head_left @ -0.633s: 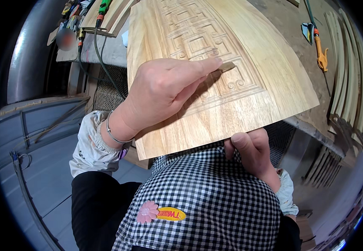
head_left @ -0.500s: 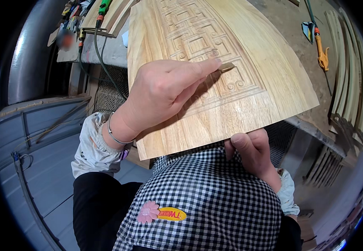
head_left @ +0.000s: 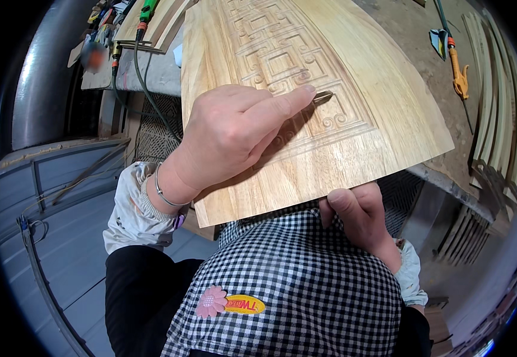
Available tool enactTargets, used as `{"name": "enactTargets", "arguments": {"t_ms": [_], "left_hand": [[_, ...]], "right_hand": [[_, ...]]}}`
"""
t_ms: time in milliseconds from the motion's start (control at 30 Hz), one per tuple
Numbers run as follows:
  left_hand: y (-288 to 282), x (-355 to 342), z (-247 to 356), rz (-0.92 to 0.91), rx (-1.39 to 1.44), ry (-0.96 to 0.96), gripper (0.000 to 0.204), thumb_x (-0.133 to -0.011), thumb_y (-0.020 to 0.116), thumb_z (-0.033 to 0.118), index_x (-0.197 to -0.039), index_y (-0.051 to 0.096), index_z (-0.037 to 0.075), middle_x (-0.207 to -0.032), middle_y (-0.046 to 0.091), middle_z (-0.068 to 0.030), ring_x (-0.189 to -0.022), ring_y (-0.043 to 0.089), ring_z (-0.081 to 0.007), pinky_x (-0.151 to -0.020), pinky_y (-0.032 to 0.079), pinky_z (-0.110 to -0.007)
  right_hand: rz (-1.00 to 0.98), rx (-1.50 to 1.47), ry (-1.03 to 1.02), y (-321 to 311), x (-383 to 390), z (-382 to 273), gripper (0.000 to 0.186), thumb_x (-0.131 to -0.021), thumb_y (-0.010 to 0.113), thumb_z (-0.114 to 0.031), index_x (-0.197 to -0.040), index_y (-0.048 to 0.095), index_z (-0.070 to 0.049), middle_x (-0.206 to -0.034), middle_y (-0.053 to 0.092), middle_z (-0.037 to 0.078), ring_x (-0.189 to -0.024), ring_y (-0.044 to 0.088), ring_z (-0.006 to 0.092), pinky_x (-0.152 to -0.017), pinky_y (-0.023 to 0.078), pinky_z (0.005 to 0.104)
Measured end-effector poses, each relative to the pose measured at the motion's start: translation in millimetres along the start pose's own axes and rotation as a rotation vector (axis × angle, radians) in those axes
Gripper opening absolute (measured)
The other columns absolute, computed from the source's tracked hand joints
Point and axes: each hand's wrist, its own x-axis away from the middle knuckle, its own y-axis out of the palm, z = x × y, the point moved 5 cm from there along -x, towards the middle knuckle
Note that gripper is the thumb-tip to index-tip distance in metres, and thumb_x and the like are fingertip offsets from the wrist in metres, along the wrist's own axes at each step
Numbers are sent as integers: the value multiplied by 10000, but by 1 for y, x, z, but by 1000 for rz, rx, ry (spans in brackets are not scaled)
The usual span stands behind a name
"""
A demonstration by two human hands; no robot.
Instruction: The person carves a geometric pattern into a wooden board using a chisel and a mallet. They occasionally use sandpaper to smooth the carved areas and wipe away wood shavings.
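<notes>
My left hand (head_left: 234,125) is closed, its index finger stretched along a small flat brown piece (head_left: 323,97) that looks like folded sandpaper. The tip of this piece rests in the carved grooves of a pale wooden panel (head_left: 389,101), beside a square, scrolled pattern. Most of what I hold is hidden under the fingers. At the panel's near edge my right hand (head_left: 359,214) grips the board, thumb against the edge and the other fingers partly out of sight beneath. The panel lies tilted over the bench, its near end above my checked apron (head_left: 294,273).
On the workbench (head_left: 389,24) at right lies a cord with an orange air blow gun (head_left: 460,77). Curved wooden strips (head_left: 496,107) are stacked beyond it. Green-handled tool (head_left: 147,12), hoses and wood strips (head_left: 169,27) lie far left, near a shiny metal cylinder (head_left: 50,71).
The brown piece has tipped slightly in my left fingers, showing a darker side. My left hand has shifted very little; the right hand and panel stay in place.
</notes>
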Motion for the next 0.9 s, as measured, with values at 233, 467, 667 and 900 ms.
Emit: {"name": "enactTargets", "arguments": {"t_ms": [233, 467, 667, 900], "left_hand": [[1, 4, -3, 75, 45, 30, 387, -901, 718, -20, -1284, 734, 34, -737, 678, -106, -623, 662, -248, -579, 494, -360], [1, 4, 2, 29, -19, 31, 396, -900, 723, 2, -1294, 729, 36, -677, 620, -76, -574, 609, -231, -555, 466, -358], [2, 3, 2, -7, -23, 8, 380, -922, 701, 8, -1301, 723, 31, -714, 652, -92, -598, 637, -242, -567, 486, -361], [4, -2, -10, -9, 189, -70, 343, -977, 637, 7, -1313, 705, 3, -966, 766, -178, -775, 749, -273, -698, 575, -347]], "right_hand": [[24, -23, -55, 2, -3, 1, 531, -1096, 602, -266, -635, 653, -8, -578, 635, 66, -528, 621, 169, -521, 487, 296], [-28, 11, 12, 2, 0, 3, 561, -1128, 503, -320, -687, 655, -9, -618, 636, 56, -587, 594, 161, -585, 475, 291], [-21, 10, -5, 2, 1, 3, 560, -1129, 500, -333, -697, 652, -10, -627, 637, 59, -588, 596, 157, -577, 474, 288], [24, -7, -56, 5, -3, -1, 518, -1104, 564, -270, -666, 656, -10, -608, 634, 67, -562, 612, 177, -568, 491, 300]]}}
